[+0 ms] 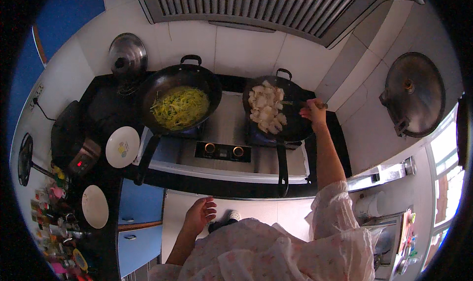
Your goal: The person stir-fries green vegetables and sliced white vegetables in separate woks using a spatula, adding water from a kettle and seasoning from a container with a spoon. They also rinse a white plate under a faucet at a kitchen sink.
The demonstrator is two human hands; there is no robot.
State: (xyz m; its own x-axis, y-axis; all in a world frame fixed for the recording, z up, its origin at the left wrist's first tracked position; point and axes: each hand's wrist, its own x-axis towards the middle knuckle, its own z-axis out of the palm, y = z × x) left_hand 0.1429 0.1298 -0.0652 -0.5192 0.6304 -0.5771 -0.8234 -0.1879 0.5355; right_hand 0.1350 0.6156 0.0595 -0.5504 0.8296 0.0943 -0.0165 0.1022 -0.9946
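Observation:
My right hand (314, 112) grips the handle of a cooking spatula (292, 102) over the right wok (295, 124). The tool's far end reaches into a heap of pale, sliced food (266, 105) on that wok's left side; the blade is hidden, and I cannot tell what the slices are. My left hand (201, 212) hangs in front of the counter edge, holding nothing, its fingers slightly bent and apart. On the left burner, a dark wok (168, 80) holds yellow-green shredded vegetables (181, 107). Both woks have long black handles pointing towards me.
Burner knobs (209, 148) sit on the steel gas stove (227, 118). White plates (122, 147) stand at left, near a rice cooker (83, 157) with a lit display. A metal lid (128, 53) leans on the back wall; a larger lid (415, 96) hangs right. Above is the range hood (258, 5).

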